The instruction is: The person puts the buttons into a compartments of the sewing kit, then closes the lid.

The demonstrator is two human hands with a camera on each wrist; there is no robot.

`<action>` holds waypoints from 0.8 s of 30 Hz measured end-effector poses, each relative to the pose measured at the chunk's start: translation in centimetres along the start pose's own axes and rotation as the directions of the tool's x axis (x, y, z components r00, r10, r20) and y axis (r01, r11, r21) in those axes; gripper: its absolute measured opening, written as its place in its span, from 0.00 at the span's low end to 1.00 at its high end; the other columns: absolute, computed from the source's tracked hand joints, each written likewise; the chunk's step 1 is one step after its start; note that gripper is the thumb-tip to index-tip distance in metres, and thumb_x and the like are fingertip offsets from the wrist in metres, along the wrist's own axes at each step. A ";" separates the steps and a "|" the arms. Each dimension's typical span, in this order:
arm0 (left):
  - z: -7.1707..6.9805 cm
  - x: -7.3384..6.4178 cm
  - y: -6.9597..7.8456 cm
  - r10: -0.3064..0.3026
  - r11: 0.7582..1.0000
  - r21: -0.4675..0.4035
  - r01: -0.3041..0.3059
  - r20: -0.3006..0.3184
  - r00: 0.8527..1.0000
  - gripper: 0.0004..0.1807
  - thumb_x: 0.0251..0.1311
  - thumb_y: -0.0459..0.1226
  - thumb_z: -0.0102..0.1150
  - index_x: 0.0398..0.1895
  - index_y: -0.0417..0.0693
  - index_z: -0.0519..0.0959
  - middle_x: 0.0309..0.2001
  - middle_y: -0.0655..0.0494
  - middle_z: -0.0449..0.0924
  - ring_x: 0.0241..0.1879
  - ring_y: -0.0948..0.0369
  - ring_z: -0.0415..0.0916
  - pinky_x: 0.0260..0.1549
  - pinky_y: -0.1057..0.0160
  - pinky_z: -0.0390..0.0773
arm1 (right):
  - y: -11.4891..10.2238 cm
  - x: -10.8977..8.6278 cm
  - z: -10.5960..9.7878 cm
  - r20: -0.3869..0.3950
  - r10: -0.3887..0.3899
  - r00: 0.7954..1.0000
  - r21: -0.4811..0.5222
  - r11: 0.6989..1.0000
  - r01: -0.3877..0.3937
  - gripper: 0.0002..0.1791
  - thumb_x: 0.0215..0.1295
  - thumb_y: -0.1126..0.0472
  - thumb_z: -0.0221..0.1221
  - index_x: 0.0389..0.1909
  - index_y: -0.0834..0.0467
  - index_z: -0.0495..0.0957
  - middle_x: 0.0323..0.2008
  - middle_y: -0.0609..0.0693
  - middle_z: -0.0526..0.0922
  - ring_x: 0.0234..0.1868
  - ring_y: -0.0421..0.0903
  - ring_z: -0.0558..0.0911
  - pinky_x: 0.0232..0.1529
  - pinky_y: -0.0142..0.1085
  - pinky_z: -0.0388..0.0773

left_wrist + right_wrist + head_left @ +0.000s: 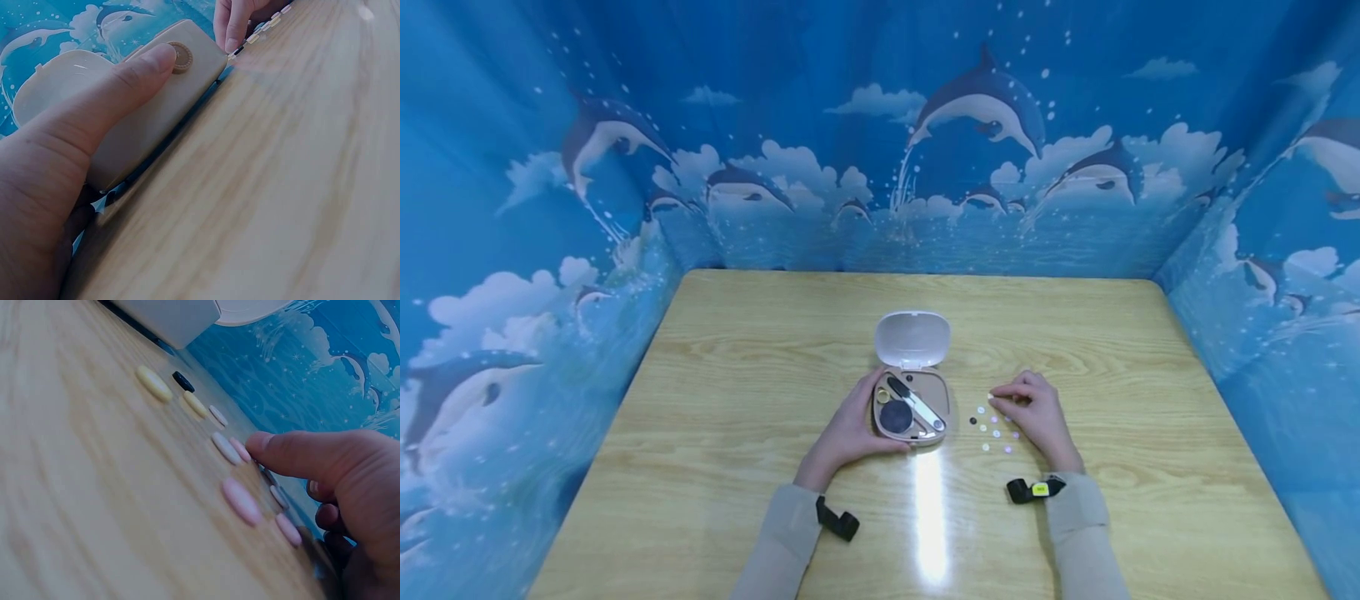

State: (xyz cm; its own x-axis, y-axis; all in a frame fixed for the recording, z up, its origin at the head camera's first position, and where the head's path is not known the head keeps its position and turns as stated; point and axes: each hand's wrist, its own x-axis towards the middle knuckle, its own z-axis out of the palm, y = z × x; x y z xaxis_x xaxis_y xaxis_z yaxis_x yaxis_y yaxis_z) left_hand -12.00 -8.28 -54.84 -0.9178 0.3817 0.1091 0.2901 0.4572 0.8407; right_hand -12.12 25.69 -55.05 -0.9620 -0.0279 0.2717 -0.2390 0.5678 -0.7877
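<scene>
In the head view, my left hand (855, 425) grips the left side of a small beige case (945, 392) whose translucent lid (913, 337) stands open. Inside lie a long black-and-white tool (917, 406), a dark round piece (896, 417), a gold-coloured ring (883, 396) and a small dark button (909, 378). The left wrist view shows the thumb (134, 78) against the round catch (182, 57) on the case's front. My right hand (1036, 414) pinches a small pale button (990, 397) at its fingertips; in the right wrist view the thumb hides it.
Several loose buttons lie on the wooden table (737, 375) between the case and my right hand, among them a black button (973, 421), a white button (986, 447) and a pink button (241, 501). A blue dolphin-print curtain (820, 167) surrounds the back and sides.
</scene>
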 end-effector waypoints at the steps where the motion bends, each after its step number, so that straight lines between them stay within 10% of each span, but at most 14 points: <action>1: 0.0 0.0 0.0 0.001 1.000 -0.002 -0.001 0.001 1.000 0.73 0.24 0.59 0.84 0.79 0.69 0.49 0.75 0.57 0.57 0.72 0.52 0.57 0.69 0.43 0.60 | 0.0 0.0 0.0 0.002 -0.001 1.000 -0.006 1.000 0.001 0.08 0.50 0.66 0.75 0.32 0.56 0.89 0.29 0.46 0.78 0.33 0.42 0.70 0.34 0.30 0.67; 24: 0.0 0.1 -0.2 0.016 1.000 -0.024 -0.016 0.006 1.000 0.73 0.24 0.58 0.85 0.78 0.70 0.49 0.75 0.57 0.58 0.72 0.52 0.58 0.68 0.42 0.60 | 0.2 0.0 0.4 -0.011 -0.037 0.999 -0.059 0.998 0.036 0.07 0.51 0.65 0.74 0.31 0.54 0.89 0.28 0.44 0.77 0.33 0.41 0.68 0.46 0.43 0.59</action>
State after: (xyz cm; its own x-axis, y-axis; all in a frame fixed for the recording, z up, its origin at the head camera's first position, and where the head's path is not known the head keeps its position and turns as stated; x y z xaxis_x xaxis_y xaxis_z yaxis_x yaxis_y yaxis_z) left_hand -12.16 -8.31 -54.98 -0.9115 0.3935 0.1194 0.2979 0.4317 0.8514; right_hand -12.25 25.45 -55.46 -0.9510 -0.0399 0.3066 -0.2655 0.6137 -0.7435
